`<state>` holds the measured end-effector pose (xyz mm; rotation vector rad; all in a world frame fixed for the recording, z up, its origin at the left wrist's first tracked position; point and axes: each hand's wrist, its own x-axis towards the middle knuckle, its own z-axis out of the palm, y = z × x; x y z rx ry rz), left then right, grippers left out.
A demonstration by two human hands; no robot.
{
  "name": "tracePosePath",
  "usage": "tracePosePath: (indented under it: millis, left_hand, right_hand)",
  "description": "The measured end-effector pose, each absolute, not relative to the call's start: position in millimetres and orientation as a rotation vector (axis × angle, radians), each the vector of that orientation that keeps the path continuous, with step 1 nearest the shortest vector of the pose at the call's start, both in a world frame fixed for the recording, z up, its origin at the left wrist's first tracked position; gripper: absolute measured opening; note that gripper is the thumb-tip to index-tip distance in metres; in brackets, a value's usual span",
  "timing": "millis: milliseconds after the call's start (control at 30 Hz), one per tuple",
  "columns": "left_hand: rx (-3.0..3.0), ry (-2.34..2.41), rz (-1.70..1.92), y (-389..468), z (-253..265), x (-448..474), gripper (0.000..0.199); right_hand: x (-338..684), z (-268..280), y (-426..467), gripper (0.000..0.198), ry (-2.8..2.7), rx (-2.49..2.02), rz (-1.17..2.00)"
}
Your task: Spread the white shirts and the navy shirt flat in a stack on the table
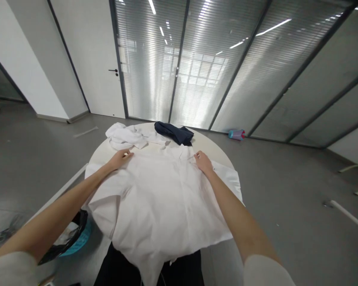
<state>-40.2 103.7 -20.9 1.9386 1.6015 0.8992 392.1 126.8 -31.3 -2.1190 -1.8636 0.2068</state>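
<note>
A white shirt lies spread over a round table, its collar at the far side and its lower edge hanging over the near rim towards my legs. My left hand is closed in a pinch on the shirt's upper left shoulder edge. Opposite it, my right hand pinches the cloth beside the collar, at the upper right. Beyond the shirt, a crumpled white garment rests near the left hand. A folded dark navy cloth lies at the table's far edge.
The pale round tabletop shows around the shirt. A blue basket with a black liner stands on the floor at lower left. Farther off are a small blue and pink basket, a glass partition and a white door.
</note>
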Motion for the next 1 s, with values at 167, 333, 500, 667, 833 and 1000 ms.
tracePosePath:
  millis: [167,333,500,667,833,1000]
  left_hand:
    - [1.902,1.717,1.265,79,10,-48,0.041]
    - [1.934,1.9,0.893,98,-15,-48,0.038]
    - [1.85,1.897,0.643,111,-37,-56,0.045]
    - [1.615,1.558,0.33,85,-5,-106,0.062]
    - [1.678,1.305,0.128,38,23,-144,0.05]
    - [1.718,1.429,0.297,9,0,-138,0.047]
  right_hand:
    - [381,-8,145,0.035,-1.814,-1.939,0.097]
    - [361,-25,159,0.031,-1.972,-2.204,0.161]
    - [357,-48,160,0.032,-1.977,-2.252,0.127]
    - [359,-50,162,0.031,-1.982,-2.241,0.085]
    - [357,-54,162,0.03,-1.953,-2.248,0.048]
    - [357,-55,163,0.03,-1.93,-2.255,0.076]
